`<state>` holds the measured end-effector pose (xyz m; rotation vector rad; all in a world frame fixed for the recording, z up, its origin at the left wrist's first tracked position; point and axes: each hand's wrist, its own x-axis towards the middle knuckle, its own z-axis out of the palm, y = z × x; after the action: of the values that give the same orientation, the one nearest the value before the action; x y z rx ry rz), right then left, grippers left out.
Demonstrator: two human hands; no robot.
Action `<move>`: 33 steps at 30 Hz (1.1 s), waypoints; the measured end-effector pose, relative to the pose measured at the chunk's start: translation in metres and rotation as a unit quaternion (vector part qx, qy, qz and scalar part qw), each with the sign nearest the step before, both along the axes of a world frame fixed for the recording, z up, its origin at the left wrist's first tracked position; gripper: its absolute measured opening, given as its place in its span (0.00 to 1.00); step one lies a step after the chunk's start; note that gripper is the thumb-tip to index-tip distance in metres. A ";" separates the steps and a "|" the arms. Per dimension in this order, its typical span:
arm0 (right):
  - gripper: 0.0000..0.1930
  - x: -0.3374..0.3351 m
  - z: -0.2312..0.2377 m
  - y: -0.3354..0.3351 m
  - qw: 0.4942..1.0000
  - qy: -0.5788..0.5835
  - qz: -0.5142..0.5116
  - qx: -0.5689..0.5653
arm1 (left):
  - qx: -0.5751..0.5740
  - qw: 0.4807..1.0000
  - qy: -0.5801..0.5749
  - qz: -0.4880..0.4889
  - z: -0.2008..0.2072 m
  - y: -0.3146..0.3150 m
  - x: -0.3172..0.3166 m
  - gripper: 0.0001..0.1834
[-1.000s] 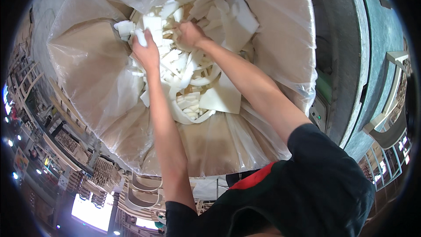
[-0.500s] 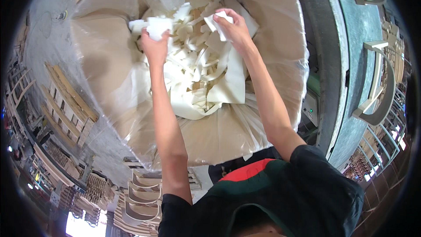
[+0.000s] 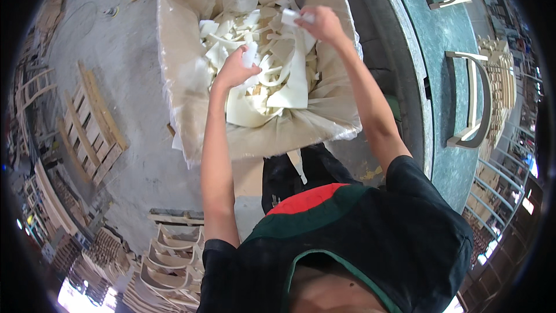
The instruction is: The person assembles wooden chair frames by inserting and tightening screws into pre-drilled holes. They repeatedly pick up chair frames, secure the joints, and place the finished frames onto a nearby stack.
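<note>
In front of me stands a large cardboard box (image 3: 191, 40) lined with clear plastic film. Inside lies a heap of white and cream foam scraps (image 3: 298, 81), some in strips, some in broad curved sheets. My left hand (image 3: 234, 71), over the near left part of the heap, is closed on a white foam piece (image 3: 250, 55). Farther back and to the right, my right hand (image 3: 324, 24) grips another white foam piece (image 3: 292, 18), held up near the box's right wall. My fingers partly cover both pieces.
A green-grey worktable (image 3: 443, 98) runs along the right, with curved wooden frames (image 3: 483, 104) on it. On the concrete floor at left lies a wooden pallet (image 3: 92, 124). Stacked curved wooden parts (image 3: 168, 266) stand at the lower left.
The box appears smaller and more of the floor and my body shows. My left hand has moved from the heap's left edge toward its middle. Both hands still hold foam.
</note>
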<state>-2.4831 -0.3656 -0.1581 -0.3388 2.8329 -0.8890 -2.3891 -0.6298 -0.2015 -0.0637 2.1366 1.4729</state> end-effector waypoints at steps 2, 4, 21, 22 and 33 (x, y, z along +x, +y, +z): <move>0.20 0.009 0.018 0.010 0.994 -0.084 0.017 -0.066 | -0.076 0.992 0.037 0.098 -0.001 0.010 0.021 0.39; 0.19 0.042 0.035 0.006 0.982 -0.109 0.062 -0.144 | 0.016 0.972 -0.002 0.234 0.011 0.031 0.051 0.39; 0.11 0.132 0.006 -0.009 0.908 -0.282 -0.015 -0.308 | 0.480 0.665 -0.027 0.571 -0.028 0.065 0.115 0.26; 0.10 0.133 0.001 -0.011 0.909 -0.262 -0.047 -0.321 | 0.251 0.782 0.007 0.570 -0.040 0.063 0.123 0.34; 0.13 0.437 0.110 -0.223 0.902 -0.090 0.384 -0.176 | 0.524 0.641 0.180 0.531 0.124 -0.019 0.469 0.20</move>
<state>-2.0461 -0.5883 -0.0478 -1.2311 2.0442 -1.1299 -1.9197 -0.6492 -0.0776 -0.7376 0.9686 3.4328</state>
